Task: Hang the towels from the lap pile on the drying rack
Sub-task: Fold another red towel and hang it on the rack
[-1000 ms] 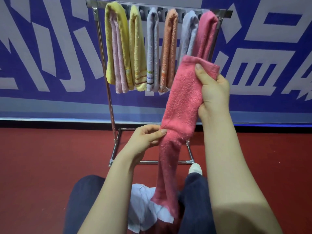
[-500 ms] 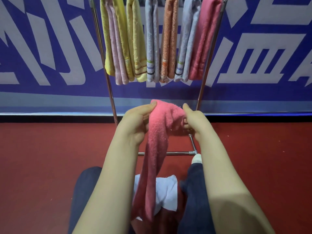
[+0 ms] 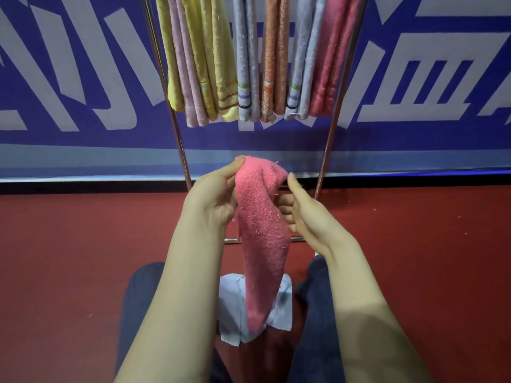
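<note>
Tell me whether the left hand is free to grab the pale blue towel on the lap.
Probably not yet: the left hand grips the pink towel, and that towel hangs down over the pale blue towel. Otherwise the lap lies close below it.

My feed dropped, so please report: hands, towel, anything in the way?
Left hand and right hand both grip pink towel at top. Towel hangs to the lap pile. Rack crowded with hung towels.

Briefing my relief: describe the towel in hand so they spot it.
Start at the drying rack by the blue wall. Below it, left hand and right hand pinch the bright pink towel; its darker pink lookalike hangs on the rack.
</note>
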`<state>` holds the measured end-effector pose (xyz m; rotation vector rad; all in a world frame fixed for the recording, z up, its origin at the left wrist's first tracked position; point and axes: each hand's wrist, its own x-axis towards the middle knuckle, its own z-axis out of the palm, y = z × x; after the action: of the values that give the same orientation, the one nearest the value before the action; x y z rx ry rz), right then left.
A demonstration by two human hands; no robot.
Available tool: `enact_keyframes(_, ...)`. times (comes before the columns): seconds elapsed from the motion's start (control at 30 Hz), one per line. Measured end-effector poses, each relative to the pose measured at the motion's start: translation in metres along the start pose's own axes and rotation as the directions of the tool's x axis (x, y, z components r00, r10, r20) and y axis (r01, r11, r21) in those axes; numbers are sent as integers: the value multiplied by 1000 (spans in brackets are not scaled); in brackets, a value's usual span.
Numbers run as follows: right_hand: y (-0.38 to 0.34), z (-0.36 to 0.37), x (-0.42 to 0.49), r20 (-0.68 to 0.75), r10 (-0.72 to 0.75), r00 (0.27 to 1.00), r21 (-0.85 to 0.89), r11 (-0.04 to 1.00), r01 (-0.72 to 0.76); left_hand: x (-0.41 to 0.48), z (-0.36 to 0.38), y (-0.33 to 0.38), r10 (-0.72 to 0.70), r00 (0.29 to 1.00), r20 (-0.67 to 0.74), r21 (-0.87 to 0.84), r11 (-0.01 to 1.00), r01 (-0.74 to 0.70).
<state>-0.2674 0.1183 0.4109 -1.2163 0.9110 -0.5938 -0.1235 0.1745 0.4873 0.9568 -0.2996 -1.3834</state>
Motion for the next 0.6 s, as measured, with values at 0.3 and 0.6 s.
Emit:
enact_keyframes(0.3, 1, 3, -11, 6, -258, 966, 358, 903, 239, 5, -4, 2, -5, 999, -48, -113, 994, 0)
enact_keyframes(0.6, -39, 10, -17, -68, -305, 950, 270, 911, 312, 25, -26, 2, 87, 992, -90, -219, 970, -104)
